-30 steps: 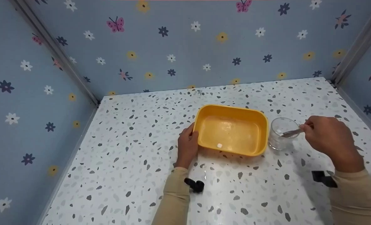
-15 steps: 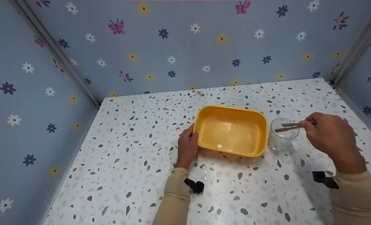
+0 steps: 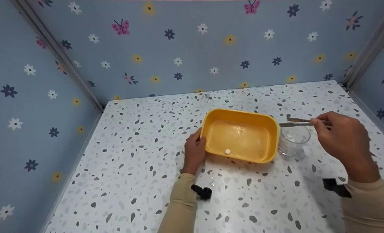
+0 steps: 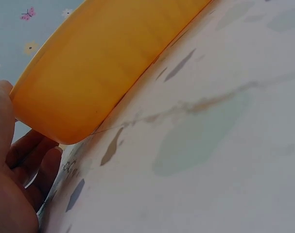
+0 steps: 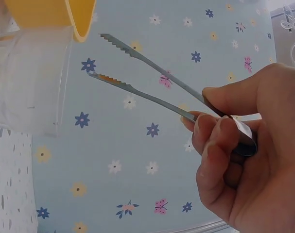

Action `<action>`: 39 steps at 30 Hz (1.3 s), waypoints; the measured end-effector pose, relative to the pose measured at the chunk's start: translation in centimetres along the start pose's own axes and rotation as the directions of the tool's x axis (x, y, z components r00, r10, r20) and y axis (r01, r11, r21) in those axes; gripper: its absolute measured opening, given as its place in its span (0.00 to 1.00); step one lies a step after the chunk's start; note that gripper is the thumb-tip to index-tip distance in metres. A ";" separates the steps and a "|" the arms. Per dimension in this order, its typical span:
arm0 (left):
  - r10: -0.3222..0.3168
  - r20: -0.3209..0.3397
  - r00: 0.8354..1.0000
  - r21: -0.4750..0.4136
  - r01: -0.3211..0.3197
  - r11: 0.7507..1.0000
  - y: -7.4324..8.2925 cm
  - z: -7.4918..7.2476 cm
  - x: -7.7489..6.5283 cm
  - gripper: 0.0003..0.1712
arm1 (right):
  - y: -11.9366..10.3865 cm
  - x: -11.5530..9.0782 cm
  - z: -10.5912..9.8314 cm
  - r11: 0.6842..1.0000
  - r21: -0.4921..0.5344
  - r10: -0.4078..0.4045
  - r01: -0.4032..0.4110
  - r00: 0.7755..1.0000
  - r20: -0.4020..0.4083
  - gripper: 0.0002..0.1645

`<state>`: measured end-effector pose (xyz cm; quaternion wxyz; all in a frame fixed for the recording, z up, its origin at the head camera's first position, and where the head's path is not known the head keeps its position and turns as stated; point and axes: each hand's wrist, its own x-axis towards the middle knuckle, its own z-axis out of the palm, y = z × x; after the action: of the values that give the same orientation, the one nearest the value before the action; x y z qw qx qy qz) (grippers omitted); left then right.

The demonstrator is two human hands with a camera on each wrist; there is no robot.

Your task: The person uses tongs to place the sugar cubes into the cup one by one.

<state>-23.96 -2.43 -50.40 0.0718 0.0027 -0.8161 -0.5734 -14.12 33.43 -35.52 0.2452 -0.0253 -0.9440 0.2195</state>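
A yellow rectangular plastic tub (image 3: 243, 136) sits on the speckled table. My left hand (image 3: 194, 152) grips its left end, the thumb near the rim and the fingers bent at the corner in the left wrist view. A small white cube (image 3: 227, 151) lies inside by the near wall. To the right of the tub stands a clear glass (image 3: 289, 149) holding whitish contents. Over its rim, my right hand (image 3: 344, 139) pinches metal tongs (image 5: 159, 80) with serrated ends. Their arms are spread, and nothing shows between the tips in the right wrist view.
Blue flowered panels (image 3: 192, 48) rise behind the table and at both sides. White tabletop (image 3: 140, 142) with grey flecks extends left of the tub and toward the front. Black wrist mounts (image 3: 202, 192) sit on both tan sleeves.
The tongs have come up out of the glass, their tips moving apart and toward the tub. My left hand, the tub and the glass stay in place.
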 end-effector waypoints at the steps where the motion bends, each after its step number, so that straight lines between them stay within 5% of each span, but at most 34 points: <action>1: -0.002 -0.001 1.000 0.006 0.002 1.000 0.0 0.0 0.0 0.27 | 0.0 0.0 0.0 1.000 0.011 -0.009 0.009 1.000 -0.006 0.17; 15: -0.007 0.007 1.000 0.007 0.007 1.000 0.0 0.2 0.1 0.27 | -0.8 -0.2 1.6 0.976 0.106 -0.191 0.191 0.981 -0.011 0.10; 26: 0.010 -0.003 1.000 0.016 -0.010 1.000 0.3 0.2 0.3 0.27 | -1.2 0.1 2.2 0.967 0.116 -0.230 0.227 0.973 0.019 0.10; 39: 0.003 -0.007 1.000 0.022 -0.003 1.000 0.0 0.2 0.1 0.27 | -1.9 -0.6 4.9 0.926 0.174 -0.361 0.336 0.923 0.135 0.07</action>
<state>-24.12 -2.24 -50.42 0.0755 0.0041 -0.8221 -0.5642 -15.80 29.65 -38.81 0.2028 0.1797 -0.9315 0.2426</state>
